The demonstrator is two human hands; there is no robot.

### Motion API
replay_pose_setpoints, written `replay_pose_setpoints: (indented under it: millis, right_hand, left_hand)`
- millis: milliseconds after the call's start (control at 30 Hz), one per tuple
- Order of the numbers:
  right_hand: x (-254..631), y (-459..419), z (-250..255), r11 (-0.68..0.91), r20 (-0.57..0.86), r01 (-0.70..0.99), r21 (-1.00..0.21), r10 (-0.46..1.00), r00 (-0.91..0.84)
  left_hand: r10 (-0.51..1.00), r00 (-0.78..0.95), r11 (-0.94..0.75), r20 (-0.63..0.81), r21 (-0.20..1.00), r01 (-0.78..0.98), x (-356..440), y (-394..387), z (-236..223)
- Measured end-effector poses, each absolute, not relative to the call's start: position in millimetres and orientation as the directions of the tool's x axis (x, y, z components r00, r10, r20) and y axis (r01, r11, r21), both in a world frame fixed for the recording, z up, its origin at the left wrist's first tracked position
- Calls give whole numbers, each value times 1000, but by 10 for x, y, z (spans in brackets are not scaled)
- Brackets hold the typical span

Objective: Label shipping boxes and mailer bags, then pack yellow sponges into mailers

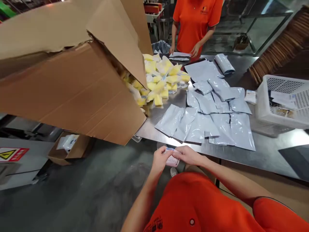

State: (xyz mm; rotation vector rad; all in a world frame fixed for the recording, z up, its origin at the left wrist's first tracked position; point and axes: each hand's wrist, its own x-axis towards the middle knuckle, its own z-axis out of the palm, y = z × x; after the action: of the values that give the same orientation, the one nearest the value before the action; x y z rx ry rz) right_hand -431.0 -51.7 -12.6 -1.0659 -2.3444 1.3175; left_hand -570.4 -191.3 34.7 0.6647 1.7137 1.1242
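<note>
Between my two hands, in front of my body and just off the table's front edge, is a small white printed label packet [172, 161] with a blue strip along its top. My left hand [159, 159] pinches its left top corner, thumb pointing inward. From the other side, my right hand [187, 155] grips the top edge, its fingers close to the left thumb. Beyond my hands, glossy grey mailer bags [193, 125] lie overlapping on the metal table [151, 129]. Much of the packet's face is hidden by my fingers.
A big tilted cardboard box [72, 93] fills the left, with yellow-and-white packets [164, 77] heaped at its mouth. A white basket [277, 119] stands right, near stacked cardboard [277, 45]. Across the table a co-worker in orange [195, 25] handles flat bags. A small carton [70, 148] sits lower left.
</note>
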Motion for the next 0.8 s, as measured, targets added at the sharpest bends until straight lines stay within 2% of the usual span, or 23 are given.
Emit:
replay_pose_setpoints:
  millis: [67,167,233,300,367,433,467,500,567,633,700,767,800]
  right_hand:
    - [-4343,-295,-196,320,-133,502,-804,725,-676]
    - [-4571,125,-328,324,-115,545,-774,774,-623]
    - [-4779,351,-478,358,-114,640,-680,811,-574]
    - [-4933,471,-696,457,-140,728,-511,792,-595]
    - [-4981,512,-943,657,-157,652,-378,649,-745]
    - [-4951,538,-1129,831,-123,416,-370,401,-908]
    - [-4929,555,-1166,867,-99,320,-382,305,-947]
    - [-4915,572,-1154,869,-87,284,-404,272,-958]
    - [-4920,583,-980,780,-98,358,-514,361,-927]
    - [-4951,537,-662,578,-141,380,-723,415,-899]
    - [-4970,451,-311,354,-172,276,-893,298,-939]
    - [-4966,386,-36,199,-183,218,-955,182,-966]
    - [-4961,382,55,152,-193,224,-963,193,-962]
  left_hand:
    - [815,-427,428,-392,904,-13,-5679,-1772,335]
    - [776,-463,461,-428,886,-48,-5635,-1573,319]
    - [733,-509,481,-450,873,-79,-5606,-1475,305]
    - [697,-560,476,-448,873,-106,-5587,-1417,288]
    - [670,-603,442,-433,885,-144,-5582,-1391,270]
    - [634,-642,411,-431,891,-192,-5587,-1380,251]
    - [609,-661,404,-437,889,-216,-5592,-1373,241]
    - [583,-675,406,-452,882,-240,-5599,-1362,230]
    - [545,-680,423,-490,861,-282,-5622,-1322,210]
    - [535,-673,436,-511,849,-298,-5665,-1263,196]
    - [553,-655,432,-515,849,-304,-5734,-1203,187]
    - [592,-606,407,-531,846,-345,-5824,-1174,175]
    - [622,-564,388,-543,840,-380,-5871,-1179,165]
